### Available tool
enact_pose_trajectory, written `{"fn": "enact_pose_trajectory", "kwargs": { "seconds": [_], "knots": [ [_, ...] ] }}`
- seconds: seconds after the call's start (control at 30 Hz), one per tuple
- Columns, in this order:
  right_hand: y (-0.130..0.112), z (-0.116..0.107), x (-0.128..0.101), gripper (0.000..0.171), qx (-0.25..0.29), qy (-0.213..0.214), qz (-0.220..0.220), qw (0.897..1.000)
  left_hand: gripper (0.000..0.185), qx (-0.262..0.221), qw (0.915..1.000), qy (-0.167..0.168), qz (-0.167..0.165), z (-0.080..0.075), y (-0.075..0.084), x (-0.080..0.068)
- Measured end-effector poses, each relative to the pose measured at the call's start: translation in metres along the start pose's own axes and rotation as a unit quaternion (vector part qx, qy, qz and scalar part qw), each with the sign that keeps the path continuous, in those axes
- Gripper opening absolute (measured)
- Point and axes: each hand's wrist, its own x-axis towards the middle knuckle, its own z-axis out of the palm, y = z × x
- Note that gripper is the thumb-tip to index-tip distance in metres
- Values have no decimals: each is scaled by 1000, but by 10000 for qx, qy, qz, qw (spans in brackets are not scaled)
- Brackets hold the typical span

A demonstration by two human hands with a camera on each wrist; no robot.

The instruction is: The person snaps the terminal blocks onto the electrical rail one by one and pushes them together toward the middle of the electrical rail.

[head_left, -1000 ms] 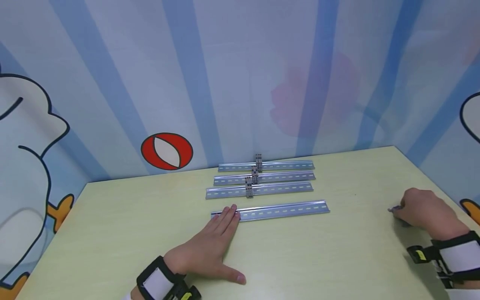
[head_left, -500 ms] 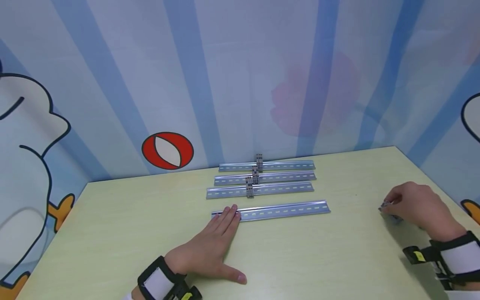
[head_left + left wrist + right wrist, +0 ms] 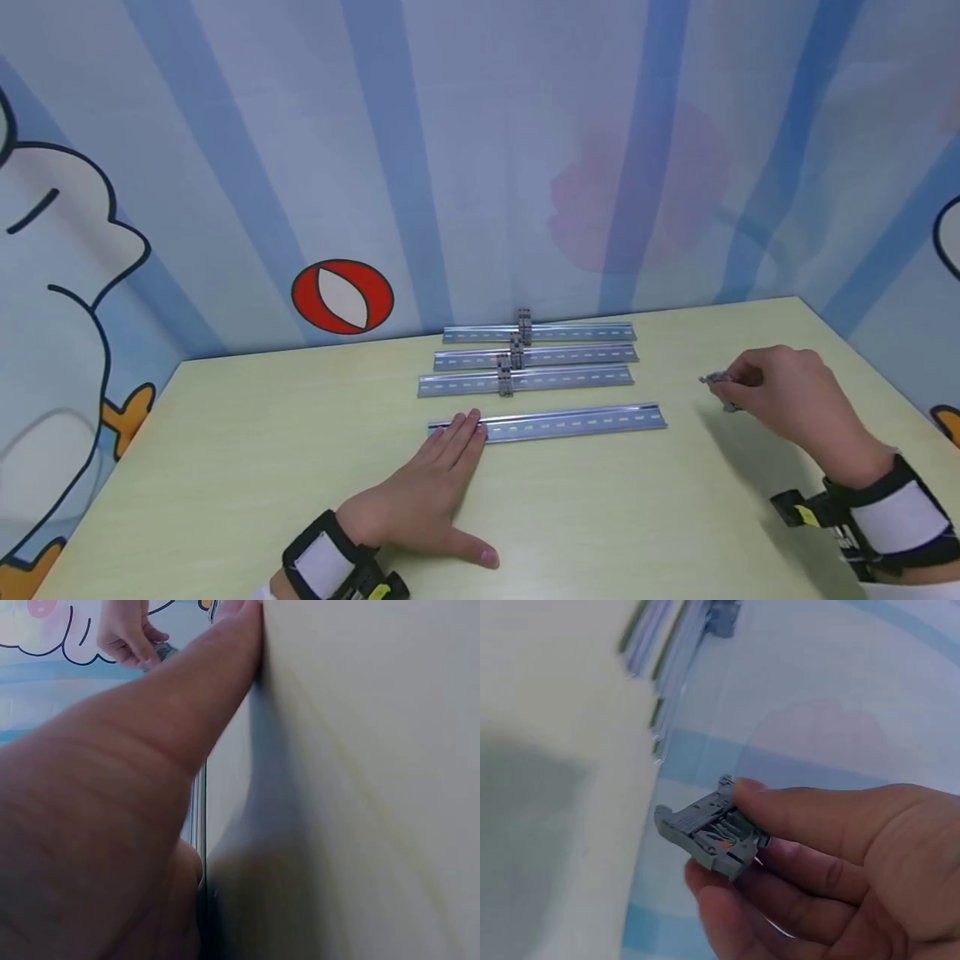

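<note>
My right hand (image 3: 780, 392) pinches a small grey terminal block (image 3: 716, 380) above the table, to the right of the nearest metal rail (image 3: 570, 423). In the right wrist view the terminal block (image 3: 709, 836) sits between my thumb and fingers (image 3: 795, 810). My left hand (image 3: 427, 492) lies flat on the pale green table (image 3: 225, 467), its straight fingertips resting on the left end of that nearest rail. Three more rails (image 3: 536, 357) lie behind it, each carrying a grey block (image 3: 505, 375) near its middle.
A wall cloth with blue stripes, a red ball and cartoon ducks closes off the back and sides of the table. The table's right edge (image 3: 862, 350) runs close to my right hand.
My right hand has lifted the grey block off the table and moved it left and away, toward the rails. My left hand has stayed on the nearest rail.
</note>
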Motion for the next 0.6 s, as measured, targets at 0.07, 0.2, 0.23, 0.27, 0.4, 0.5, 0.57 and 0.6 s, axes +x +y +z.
{"fn": "enact_pose_trajectory", "kwargs": {
  "seconds": [0.07,0.2,0.23,0.27,0.4,0.5,0.57,0.6],
  "knots": [
    [-12,-1,5,14,77,112,-103,9999,131,1,10000,20,-6,0,-1,0],
    [-32,0,15,17,303,-89,-86,9995,131,48,9999,109,60,1,-1,0],
    [-35,1,17,18,341,-187,-42,9992,132,50,9999,127,80,3,-2,0],
    [-37,3,18,18,381,-321,5,9988,132,71,9998,143,90,3,-1,1],
    [-42,14,22,15,496,-947,309,9938,132,144,9997,160,92,3,-2,1],
    [-41,23,24,14,596,-1309,571,9880,132,134,9998,105,43,2,-2,0],
    [-39,29,25,13,670,-1389,687,9856,131,95,9999,87,31,2,-1,0],
    [-38,32,25,14,698,-1390,704,9853,131,81,9999,87,38,2,-1,0]
  ]
}}
